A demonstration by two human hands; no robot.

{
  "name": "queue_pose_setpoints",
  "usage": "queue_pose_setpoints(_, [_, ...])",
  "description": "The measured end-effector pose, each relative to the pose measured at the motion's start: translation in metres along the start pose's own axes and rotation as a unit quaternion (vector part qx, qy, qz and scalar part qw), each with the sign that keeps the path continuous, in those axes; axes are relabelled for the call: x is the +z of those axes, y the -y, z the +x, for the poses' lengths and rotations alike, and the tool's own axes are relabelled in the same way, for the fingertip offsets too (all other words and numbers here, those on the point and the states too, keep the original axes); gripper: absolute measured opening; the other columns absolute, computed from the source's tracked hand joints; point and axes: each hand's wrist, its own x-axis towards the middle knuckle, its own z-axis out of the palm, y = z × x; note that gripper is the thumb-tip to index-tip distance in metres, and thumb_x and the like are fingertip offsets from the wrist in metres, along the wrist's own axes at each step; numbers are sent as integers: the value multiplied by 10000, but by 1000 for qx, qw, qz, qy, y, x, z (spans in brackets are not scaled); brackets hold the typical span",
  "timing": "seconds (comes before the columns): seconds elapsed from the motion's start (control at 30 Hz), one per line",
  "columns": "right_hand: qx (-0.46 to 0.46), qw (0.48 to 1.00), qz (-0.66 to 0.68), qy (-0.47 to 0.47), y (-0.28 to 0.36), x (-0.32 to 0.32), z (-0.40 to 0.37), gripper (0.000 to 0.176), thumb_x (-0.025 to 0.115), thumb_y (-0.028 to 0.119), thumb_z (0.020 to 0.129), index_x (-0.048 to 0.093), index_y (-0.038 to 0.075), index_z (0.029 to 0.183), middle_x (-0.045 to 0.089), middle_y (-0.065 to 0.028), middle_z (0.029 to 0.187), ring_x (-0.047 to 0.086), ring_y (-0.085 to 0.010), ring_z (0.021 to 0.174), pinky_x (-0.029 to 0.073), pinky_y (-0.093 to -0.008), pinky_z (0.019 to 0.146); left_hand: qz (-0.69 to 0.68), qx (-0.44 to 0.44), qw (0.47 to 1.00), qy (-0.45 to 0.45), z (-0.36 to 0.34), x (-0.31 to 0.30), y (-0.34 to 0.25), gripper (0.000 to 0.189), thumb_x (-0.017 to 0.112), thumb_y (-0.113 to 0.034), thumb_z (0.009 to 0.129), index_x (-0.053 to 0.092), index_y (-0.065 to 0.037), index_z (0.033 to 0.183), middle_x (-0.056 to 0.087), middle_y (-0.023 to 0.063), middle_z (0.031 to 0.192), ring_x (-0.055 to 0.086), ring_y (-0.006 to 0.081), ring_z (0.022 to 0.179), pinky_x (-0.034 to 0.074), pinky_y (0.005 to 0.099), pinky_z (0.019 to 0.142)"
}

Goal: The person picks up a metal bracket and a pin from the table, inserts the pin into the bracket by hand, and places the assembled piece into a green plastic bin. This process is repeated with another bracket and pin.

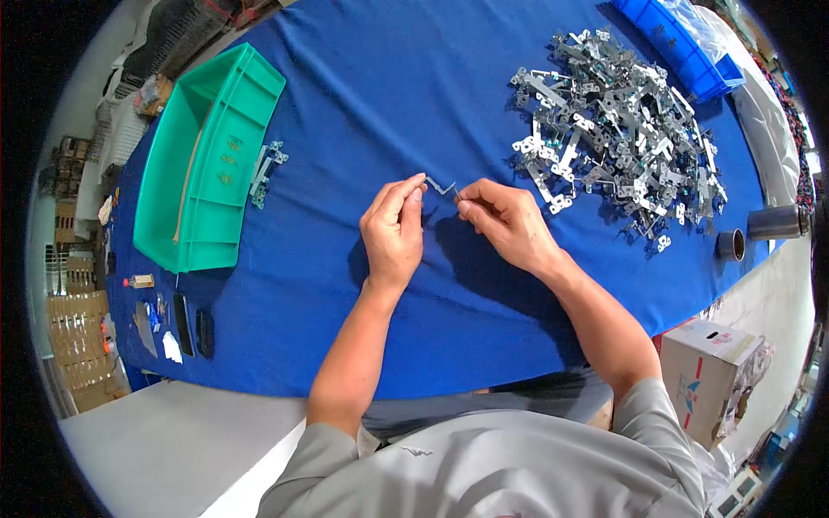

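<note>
Between my two hands is a small bent metal bracket (439, 186), held up above the blue cloth. My left hand (395, 228) pinches one end of it between thumb and fingers. The thumb and forefinger of my right hand (508, 220) close at its other end; the fingertips cover that end. To the right lies a large heap of similar silver metal brackets (613, 129), loosely tangled. A few more brackets (266, 173) lie at the left, against the side of the green bin.
A green plastic bin (211, 207) stands on the blue cloth (345, 104) at left. A blue crate (678, 43) is at the far right. A dark cup (730, 245) and a metal flask (775, 223) stand near the right edge. A phone (182, 324) lies lower left; a carton (708, 371) is below.
</note>
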Motion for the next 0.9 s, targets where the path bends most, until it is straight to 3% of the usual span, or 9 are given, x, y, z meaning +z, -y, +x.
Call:
queue_pose_setpoints(0.27, [-3,1000,-3,0,-1,2,1,141,677,125,970,688,-5,1025,664,-154,778,617,-186,656,491,-352,612,39,24,999,8,2,-2,-3,202,617,-28,1002,753,-5,1149,742,96,998,653,95,732,522,229,545])
queue_pose_setpoints(0.33, [-16,1000,4,-11,0,1,1,142,684,127,968,684,-7,1015,658,-153,770,619,-197,652,490,-356,609,7,4,1000,-6,3,1,-9,163,640,19,951,743,25,1078,739,158,958,733,260,853,577,348,769])
queue_pose_setpoints(0.43, [-1,1000,-23,-9,8,-1,1,136,690,117,956,667,-16,971,651,-159,766,628,-227,652,489,-374,607,47,60,997,1,3,0,-15,177,645,35,936,742,28,1083,731,164,968,719,290,855,572,369,761])
queue_pose_setpoints(0.57, [-17,999,-37,-30,-4,2,2,160,704,122,949,613,-9,953,631,-214,755,652,-368,668,484,-425,595,90,134,987,-4,5,2,-15,197,654,47,918,742,20,1092,729,165,985,702,320,879,567,394,772])
queue_pose_setpoints(0.87, [-5,999,-29,-28,-4,2,3,173,714,127,948,611,-11,962,637,-185,721,647,-303,620,485,-411,588,125,140,982,9,3,-1,-16,195,656,38,935,755,16,1102,740,169,1012,717,288,920,572,374,814])
queue_pose_setpoints(0.9, [18,999,-26,-22,-4,1,4,164,715,115,946,611,-10,965,647,-159,706,659,-263,623,494,-395,584,128,144,981,10,2,-1,-16,196,659,36,932,755,14,1102,739,169,1011,716,291,919,572,376,815])
